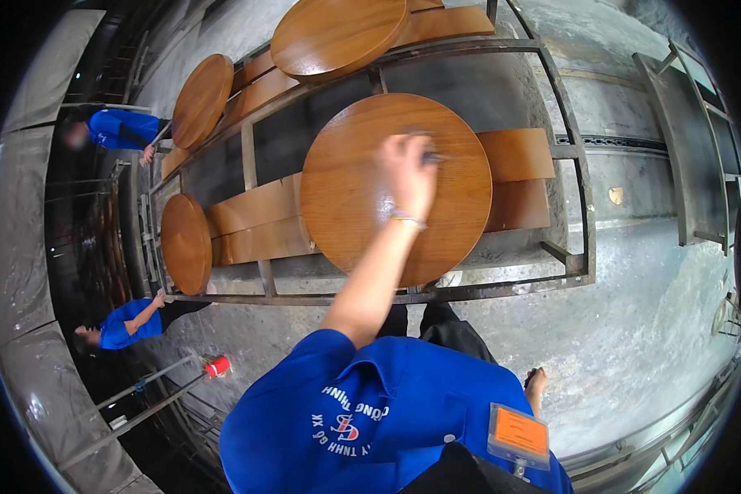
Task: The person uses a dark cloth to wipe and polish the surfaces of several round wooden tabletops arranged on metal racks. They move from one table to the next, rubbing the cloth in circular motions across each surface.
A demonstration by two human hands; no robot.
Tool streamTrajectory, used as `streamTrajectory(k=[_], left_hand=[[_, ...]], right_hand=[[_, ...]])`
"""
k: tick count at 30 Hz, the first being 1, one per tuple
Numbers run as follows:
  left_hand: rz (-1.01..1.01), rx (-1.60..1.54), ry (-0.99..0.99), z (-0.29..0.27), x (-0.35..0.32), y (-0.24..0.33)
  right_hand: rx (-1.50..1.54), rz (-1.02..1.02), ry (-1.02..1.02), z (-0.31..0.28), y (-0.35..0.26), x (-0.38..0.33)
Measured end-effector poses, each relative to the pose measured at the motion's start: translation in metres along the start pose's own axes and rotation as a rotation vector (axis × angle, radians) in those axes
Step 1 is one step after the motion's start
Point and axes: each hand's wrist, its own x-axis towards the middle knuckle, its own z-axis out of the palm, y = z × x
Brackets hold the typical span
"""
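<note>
My left hand (409,169) reaches over a round brown wooden tabletop (354,198), right of its middle. Its fingers are curled and smeared by motion, closed round a small dark thing (430,156) whose kind I cannot make out. The glossy tabletop lies across brown wooden boards (514,156) on a metal frame rack (584,222). At my right side hangs my right hand (537,385), small in the picture. Its fingers look closed, with something dark at them that I cannot name.
More round tabletops lie farther off (342,37) and to the left (186,244). Two people in blue shirts, one far left (123,129) and one nearer (132,321), stand at the rack's left end. A metal-framed panel (675,148) stands at right on the concrete floor.
</note>
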Motion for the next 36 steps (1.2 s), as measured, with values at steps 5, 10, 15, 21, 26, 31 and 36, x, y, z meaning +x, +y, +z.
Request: streamTrajectory(k=[5,10,15,21,26,31,36], left_hand=[[-0.41,0.387,0.232,-0.102,0.008,-0.147],[-0.369,0.403,0.295,-0.073,0.015,-0.117],[-0.022,0.02,0.087,0.031,0.035,0.025],[0.076,-0.196,-0.081,0.061,0.034,0.075],[-0.11,0.21,0.207,-0.009,0.067,-0.082],[-0.561,0.437,0.31,-0.083,0.064,-0.177],[-0.176,0.37,0.297,-0.018,0.083,-0.111]], right_hand=[[0.058,0.065,0.111,-0.005,0.006,0.016],[0.162,0.025,0.099,-0.004,0.026,0.014],[0.088,0.012,0.077,-0.005,0.037,-0.013],[0.144,0.005,0.064,0.004,0.029,-0.04],[0.188,0.033,0.141,0.004,0.028,-0.037],[0.142,0.015,0.067,-0.003,0.041,-0.028],[0.141,0.046,0.106,0.003,0.049,-0.032]])
